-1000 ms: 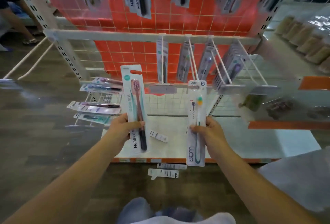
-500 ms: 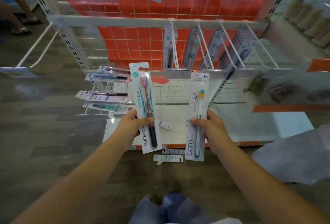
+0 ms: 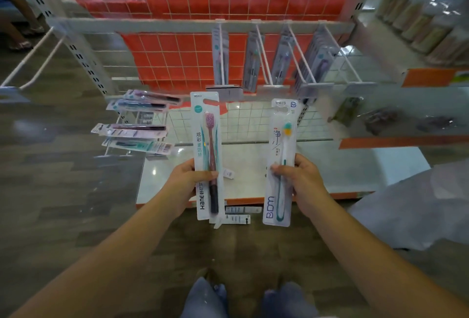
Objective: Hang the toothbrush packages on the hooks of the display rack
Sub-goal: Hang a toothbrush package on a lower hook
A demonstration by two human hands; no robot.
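Toothbrush packages upright, Hane pack (image 3: pixel 208 155) pinched by left fingers (image 3: pixel 206 175), white pack (image 3: pixel 280 163) by right fingers (image 3: pixel 280 171)

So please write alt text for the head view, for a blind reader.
Two bare hands each hold a toothbrush package upright before a display rack: the left hand grips the Hane package, the right hand the BDM package. More packages hang on hooks behind.

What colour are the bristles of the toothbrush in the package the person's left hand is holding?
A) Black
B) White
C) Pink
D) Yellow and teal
C: the left hand grips the Hane package, whose brush head at the top shows pink bristles.
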